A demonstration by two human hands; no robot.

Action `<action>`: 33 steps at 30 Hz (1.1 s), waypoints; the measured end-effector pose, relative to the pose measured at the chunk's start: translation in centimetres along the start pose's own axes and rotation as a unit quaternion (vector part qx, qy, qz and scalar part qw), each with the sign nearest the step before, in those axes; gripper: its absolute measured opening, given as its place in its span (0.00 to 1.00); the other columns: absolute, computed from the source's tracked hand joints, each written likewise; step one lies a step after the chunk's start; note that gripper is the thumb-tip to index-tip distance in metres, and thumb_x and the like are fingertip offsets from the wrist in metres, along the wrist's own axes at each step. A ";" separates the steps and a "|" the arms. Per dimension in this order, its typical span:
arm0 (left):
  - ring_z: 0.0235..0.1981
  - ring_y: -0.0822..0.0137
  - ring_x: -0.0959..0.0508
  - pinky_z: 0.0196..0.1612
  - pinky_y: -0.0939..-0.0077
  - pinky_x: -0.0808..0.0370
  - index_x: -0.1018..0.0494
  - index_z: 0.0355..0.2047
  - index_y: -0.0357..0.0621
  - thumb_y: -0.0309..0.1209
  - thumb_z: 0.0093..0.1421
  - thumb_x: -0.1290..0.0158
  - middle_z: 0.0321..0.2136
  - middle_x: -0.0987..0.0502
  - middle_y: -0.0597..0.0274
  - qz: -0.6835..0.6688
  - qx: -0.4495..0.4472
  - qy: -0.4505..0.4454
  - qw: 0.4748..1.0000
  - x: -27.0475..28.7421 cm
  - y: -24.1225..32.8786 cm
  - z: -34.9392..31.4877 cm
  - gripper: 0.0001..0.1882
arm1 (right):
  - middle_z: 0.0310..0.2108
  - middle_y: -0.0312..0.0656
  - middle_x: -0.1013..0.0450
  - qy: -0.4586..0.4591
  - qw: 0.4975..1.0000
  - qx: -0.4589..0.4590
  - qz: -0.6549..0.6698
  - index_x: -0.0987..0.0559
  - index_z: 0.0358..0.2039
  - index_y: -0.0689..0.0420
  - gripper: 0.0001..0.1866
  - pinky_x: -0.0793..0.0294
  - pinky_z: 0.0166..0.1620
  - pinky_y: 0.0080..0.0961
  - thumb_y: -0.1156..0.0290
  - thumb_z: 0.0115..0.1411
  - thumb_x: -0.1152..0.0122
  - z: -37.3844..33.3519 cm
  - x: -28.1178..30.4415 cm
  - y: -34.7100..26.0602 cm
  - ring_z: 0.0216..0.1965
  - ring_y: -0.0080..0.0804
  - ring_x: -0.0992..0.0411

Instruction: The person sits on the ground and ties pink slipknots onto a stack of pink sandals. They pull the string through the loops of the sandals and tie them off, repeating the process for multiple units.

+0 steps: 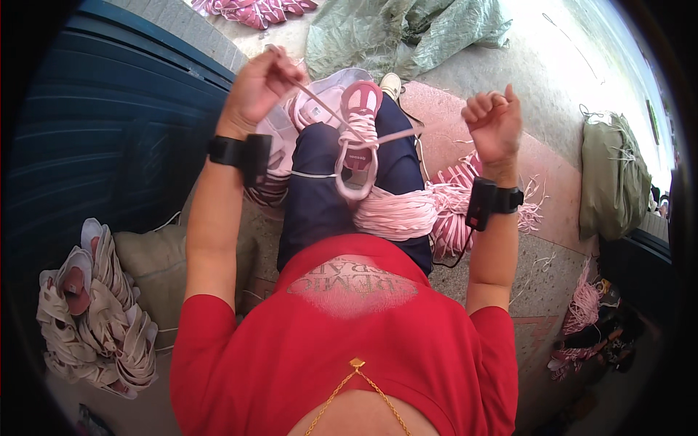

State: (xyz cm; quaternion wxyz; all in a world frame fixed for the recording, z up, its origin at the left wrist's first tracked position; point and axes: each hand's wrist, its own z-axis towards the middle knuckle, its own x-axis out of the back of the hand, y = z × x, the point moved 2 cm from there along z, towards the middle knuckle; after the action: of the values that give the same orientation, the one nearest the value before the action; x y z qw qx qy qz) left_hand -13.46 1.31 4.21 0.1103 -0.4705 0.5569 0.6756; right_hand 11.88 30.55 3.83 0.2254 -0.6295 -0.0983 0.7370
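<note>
A pink and white sneaker (360,109) rests on my thighs, toe pointing away from me, with pale pink laces threaded through its upper eyelets. My left hand (263,91) is raised at the far left, fingers pinched on one end of the shoelace (320,102), which runs taut down to the shoe. Off to the right, my right hand (494,125) is closed with curled fingers. The other lace end (400,134) stretches toward it and blurs out near the fingers. A thick bundle of pink laces (396,214) lies across my lap below the shoe.
More pink shoe uppers (309,109) lie beside my left knee. Loose laces (458,192) spread by my right leg. A stack of pale uppers (94,312) stands at lower left, near a dark blue panel (109,123). A green sack (614,178) stands at right; a greenish sheet (407,33) lies ahead.
</note>
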 end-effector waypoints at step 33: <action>0.31 0.56 0.28 0.33 0.60 0.33 0.25 0.23 0.47 0.33 0.53 0.48 0.23 0.24 0.61 0.860 -0.080 0.006 0.505 0.0 -14.6 -5.7 0.06 | 0.31 0.43 0.28 0.119 0.432 -0.074 -0.891 0.22 0.27 0.56 0.06 0.34 0.37 0.39 0.70 0.51 0.46 -3.2 2.4 18.3 0.36 0.40 0.31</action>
State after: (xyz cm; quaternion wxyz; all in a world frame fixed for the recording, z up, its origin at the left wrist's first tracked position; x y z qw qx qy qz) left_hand -0.64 1.63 -4.90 -0.5658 0.2284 0.6323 0.4774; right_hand 10.88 15.17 -6.72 0.7189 -0.2890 -0.6312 0.0355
